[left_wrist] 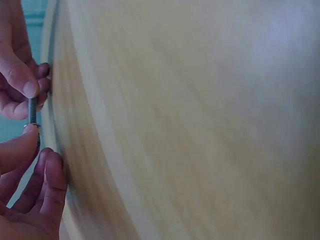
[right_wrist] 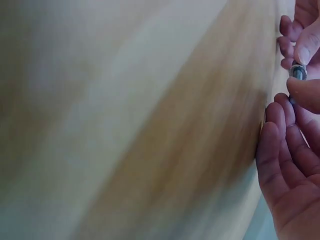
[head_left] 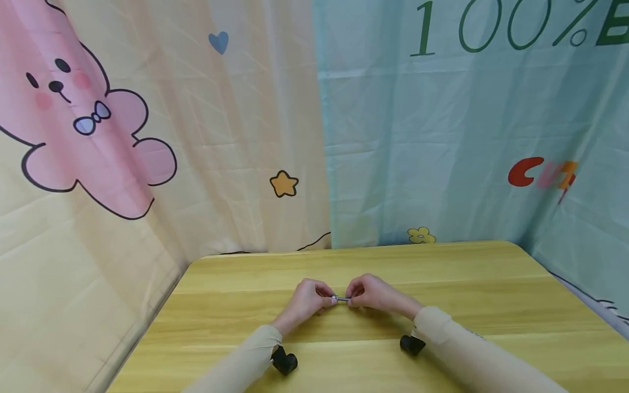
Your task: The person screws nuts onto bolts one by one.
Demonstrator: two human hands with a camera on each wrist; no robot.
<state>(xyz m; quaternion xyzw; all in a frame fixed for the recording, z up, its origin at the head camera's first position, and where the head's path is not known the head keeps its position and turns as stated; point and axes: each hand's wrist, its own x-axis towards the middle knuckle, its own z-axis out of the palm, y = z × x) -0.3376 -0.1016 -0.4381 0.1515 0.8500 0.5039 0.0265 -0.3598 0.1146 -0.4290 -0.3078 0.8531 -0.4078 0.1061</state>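
Above the middle of the table, both hands meet at a small metal bolt (head_left: 343, 299) that lies about level between them. My left hand (head_left: 306, 300) pinches its left end with thumb and forefinger, where a ring-like washer or nut (right_wrist: 298, 72) shows; which of the two it is I cannot tell. The right end is pinched between thumb and fingers of my right hand (head_left: 377, 295). Threads run along the bare shank (left_wrist: 33, 111) in the left wrist view. Fingertips hide both ends of the bolt.
A light wooden table (head_left: 221, 305) extends under both hands. Behind it hangs a printed curtain (head_left: 275, 120), with another stretch of cloth (head_left: 589, 180) along the right side. Black wrist cameras (head_left: 285, 360) sit below the cuffs, close over the tabletop.
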